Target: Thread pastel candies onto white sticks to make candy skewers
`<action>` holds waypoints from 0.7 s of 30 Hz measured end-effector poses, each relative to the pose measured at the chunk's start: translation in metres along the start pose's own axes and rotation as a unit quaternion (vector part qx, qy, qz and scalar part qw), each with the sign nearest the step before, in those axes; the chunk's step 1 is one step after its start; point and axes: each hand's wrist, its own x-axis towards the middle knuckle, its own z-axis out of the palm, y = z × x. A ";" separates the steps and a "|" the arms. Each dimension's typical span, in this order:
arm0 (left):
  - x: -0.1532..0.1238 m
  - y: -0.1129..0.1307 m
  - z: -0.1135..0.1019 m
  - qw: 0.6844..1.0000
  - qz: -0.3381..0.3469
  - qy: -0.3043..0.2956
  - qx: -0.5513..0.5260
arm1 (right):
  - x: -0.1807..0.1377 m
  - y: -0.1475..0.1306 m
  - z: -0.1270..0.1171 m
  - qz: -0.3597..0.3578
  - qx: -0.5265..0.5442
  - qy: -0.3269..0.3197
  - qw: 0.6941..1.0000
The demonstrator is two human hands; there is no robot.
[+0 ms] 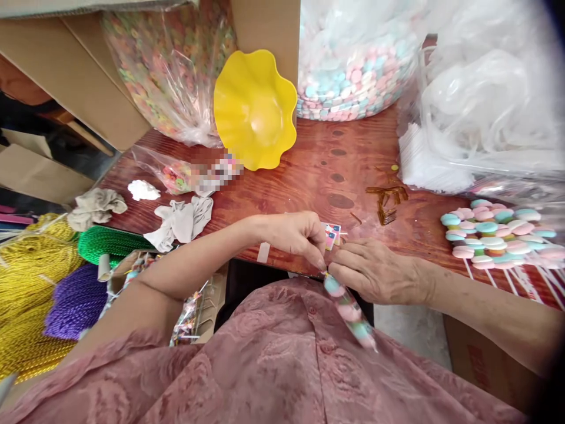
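Note:
My left hand and my right hand meet at the near edge of the wooden table, both with fingers pinched together. Between them they hold the top end of a clear-wrapped stick of pastel marshmallows, which hangs down toward my pink shirt. A small printed paper label sits by the left fingertips at the wrapper's neck. A few gold twist ties lie on the table just beyond my hands.
Finished marshmallow sticks are piled at right. A yellow wavy bowl, bags of pastel candy and coloured cereal rings, white plastic bags, crumpled cloths and spools of gold, green and purple cord surround the table.

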 end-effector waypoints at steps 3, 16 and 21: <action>-0.012 0.027 0.008 0.969 0.050 0.172 0.171 | -0.003 0.015 -0.004 0.060 -0.032 -0.013 0.998; 0.045 -0.021 0.018 0.915 0.152 0.351 -0.126 | 0.008 0.013 0.003 0.413 0.348 0.139 0.830; 0.043 -0.032 0.032 0.848 0.084 0.461 -0.246 | -0.002 0.020 0.007 0.462 0.239 0.243 0.818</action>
